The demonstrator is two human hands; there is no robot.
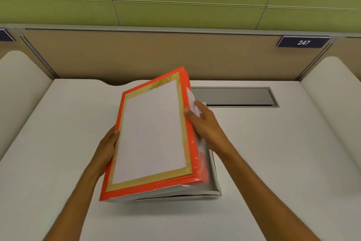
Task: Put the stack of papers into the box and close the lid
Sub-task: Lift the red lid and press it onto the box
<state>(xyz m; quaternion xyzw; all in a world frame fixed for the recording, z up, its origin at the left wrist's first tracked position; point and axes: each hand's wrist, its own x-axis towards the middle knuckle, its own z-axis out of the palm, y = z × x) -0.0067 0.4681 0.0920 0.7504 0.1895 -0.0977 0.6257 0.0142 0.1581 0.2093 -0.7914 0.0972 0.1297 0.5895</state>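
Note:
An orange-red box lid (pixel 152 133) with a gold frame and a white middle is held tilted above the desk. My left hand (pixel 106 149) grips its left edge, thumb on top. My right hand (pixel 203 123) grips its right side wall. Under the lid lies the white box base (pixel 215 178), of which only the right wall and the front rim show. The lid covers the inside of the box, so the stack of papers is hidden.
The box stands on a white desk (pixel 58 143). A grey metal cable flap (pixel 234 97) is set into the desk behind the box. A beige partition (pixel 136 53) with a plate marked 247 (pixel 303 42) closes the back; white side panels flank the desk.

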